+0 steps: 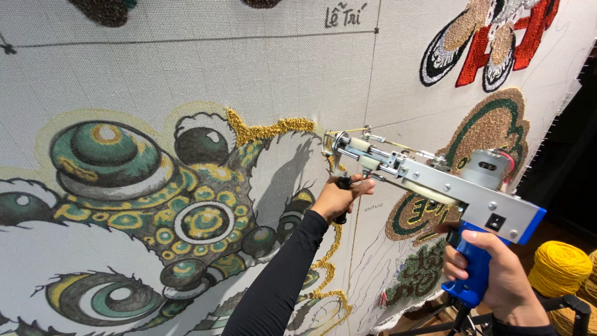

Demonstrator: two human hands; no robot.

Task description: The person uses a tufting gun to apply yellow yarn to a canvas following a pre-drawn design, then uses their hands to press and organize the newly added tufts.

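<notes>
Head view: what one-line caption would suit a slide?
Two hands press a blue-handled tufting gun to stretched cloth, laying gold yarn.

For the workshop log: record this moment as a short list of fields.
surface: upright pale stretched cloth with a printed green-and-yellow creature pattern
tool: silver metal tufting gun with blue plastic grip, its tip against the cloth
left hand: closed on the gun's black front handle
right hand: closed on the blue grip
stitched so far: gold yarn line along the pattern's edge
nearby: yellow yarn cone, lower right

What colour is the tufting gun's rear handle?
Blue, on the rear handle gripped by the right hand; head view.
</notes>
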